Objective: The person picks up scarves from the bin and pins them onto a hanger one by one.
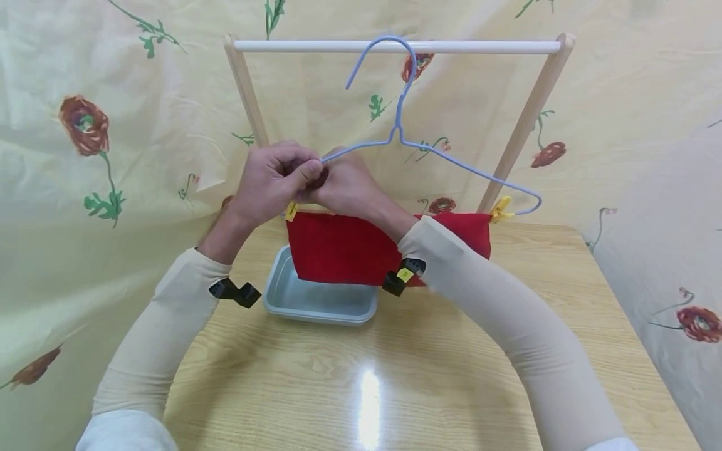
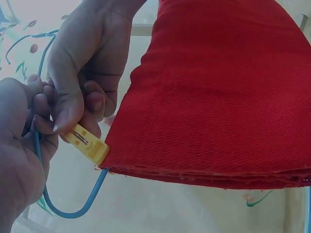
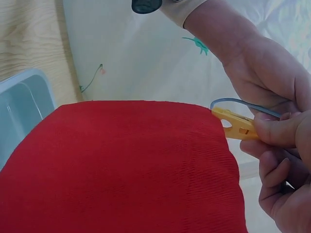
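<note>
A blue wire hanger (image 1: 470, 168) is held up in front, its hook above the hands. My left hand (image 1: 273, 185) grips the hanger's left arm. Close beside it, my right hand (image 1: 350, 185) pinches a yellow clothespin (image 2: 87, 144) between thumb and fingers. That clothespin sits at the corner of a folded red cloth (image 1: 350, 247), by the hanger's bent end. At the cloth's other upper corner, a second yellow clothespin (image 1: 500, 209) clips it to the hanger. The cloth hangs below the hanger, partly hidden by the right forearm in the head view.
Behind the hanger stands a wooden rack (image 1: 524, 125) with a white rail (image 1: 479, 47). A light blue tray (image 1: 321, 316) lies on the wooden table (image 1: 293, 388), partly under the cloth. Flower-patterned fabric (image 1: 169, 125) covers the back and sides.
</note>
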`<state>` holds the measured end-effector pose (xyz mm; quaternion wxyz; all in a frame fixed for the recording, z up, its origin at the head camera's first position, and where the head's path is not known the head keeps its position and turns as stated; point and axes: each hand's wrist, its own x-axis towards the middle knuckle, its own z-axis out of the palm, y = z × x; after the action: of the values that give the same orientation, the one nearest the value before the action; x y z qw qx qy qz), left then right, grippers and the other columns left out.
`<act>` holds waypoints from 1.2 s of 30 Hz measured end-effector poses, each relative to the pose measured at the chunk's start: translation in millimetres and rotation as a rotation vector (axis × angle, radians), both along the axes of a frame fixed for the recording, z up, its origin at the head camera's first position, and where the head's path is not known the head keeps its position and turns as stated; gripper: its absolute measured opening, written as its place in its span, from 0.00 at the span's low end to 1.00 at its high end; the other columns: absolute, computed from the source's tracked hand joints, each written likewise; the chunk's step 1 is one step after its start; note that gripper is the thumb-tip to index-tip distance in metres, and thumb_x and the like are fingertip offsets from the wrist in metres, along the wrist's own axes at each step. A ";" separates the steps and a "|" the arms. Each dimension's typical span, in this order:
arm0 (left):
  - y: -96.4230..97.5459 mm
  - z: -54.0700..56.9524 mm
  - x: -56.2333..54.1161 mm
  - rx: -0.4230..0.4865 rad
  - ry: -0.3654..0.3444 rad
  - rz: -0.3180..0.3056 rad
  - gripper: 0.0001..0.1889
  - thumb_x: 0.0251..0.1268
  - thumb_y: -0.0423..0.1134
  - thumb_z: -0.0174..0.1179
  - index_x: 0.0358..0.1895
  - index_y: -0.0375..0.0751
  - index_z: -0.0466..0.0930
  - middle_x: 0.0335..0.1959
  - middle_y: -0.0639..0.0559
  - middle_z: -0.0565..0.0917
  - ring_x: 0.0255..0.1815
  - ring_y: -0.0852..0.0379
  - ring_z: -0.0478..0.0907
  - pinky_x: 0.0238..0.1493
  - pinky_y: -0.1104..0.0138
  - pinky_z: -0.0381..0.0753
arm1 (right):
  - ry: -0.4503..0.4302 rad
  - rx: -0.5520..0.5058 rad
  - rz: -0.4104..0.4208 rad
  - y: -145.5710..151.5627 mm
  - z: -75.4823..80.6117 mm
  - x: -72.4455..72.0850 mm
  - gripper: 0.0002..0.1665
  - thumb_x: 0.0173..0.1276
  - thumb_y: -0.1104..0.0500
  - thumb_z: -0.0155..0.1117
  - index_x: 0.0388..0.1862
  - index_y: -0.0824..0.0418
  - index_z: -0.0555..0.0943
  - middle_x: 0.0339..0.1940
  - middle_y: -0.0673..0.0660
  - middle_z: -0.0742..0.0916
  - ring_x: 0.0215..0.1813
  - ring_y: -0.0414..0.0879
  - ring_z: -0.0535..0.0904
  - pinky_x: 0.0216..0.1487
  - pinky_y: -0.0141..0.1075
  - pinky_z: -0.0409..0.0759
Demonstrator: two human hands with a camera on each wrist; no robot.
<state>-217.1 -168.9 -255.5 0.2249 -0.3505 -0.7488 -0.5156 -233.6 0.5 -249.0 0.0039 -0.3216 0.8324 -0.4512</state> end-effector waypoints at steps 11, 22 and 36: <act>0.1 -2.6 0.3 0.000 0.006 0.021 0.05 0.61 0.23 0.68 0.39 0.25 0.88 0.29 0.49 0.83 0.24 0.58 0.75 0.27 0.72 0.77 | 0.001 0.019 0.006 -3.0 -4.5 -1.0 0.09 0.62 0.57 0.78 0.40 0.56 0.89 0.26 0.49 0.88 0.26 0.47 0.82 0.26 0.35 0.78; -0.2 -6.5 -1.0 0.003 -0.006 0.040 0.04 0.63 0.24 0.67 0.39 0.25 0.88 0.29 0.47 0.83 0.25 0.57 0.76 0.28 0.72 0.77 | -0.031 0.017 -0.015 -5.1 -8.5 0.0 0.12 0.62 0.58 0.78 0.44 0.56 0.88 0.31 0.48 0.89 0.31 0.46 0.83 0.31 0.35 0.82; -0.8 -6.3 -3.3 -0.002 -0.007 0.031 0.04 0.61 0.23 0.68 0.39 0.26 0.88 0.30 0.41 0.85 0.27 0.59 0.78 0.30 0.72 0.79 | -0.082 -0.005 0.054 0.3 -9.4 -3.2 0.14 0.62 0.51 0.79 0.45 0.50 0.86 0.33 0.46 0.89 0.36 0.44 0.84 0.40 0.37 0.83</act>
<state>-220.4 -169.8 -261.8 0.2300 -0.3372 -0.7555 -0.5124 -236.9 0.8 -258.4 0.0492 -0.3252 0.8214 -0.4659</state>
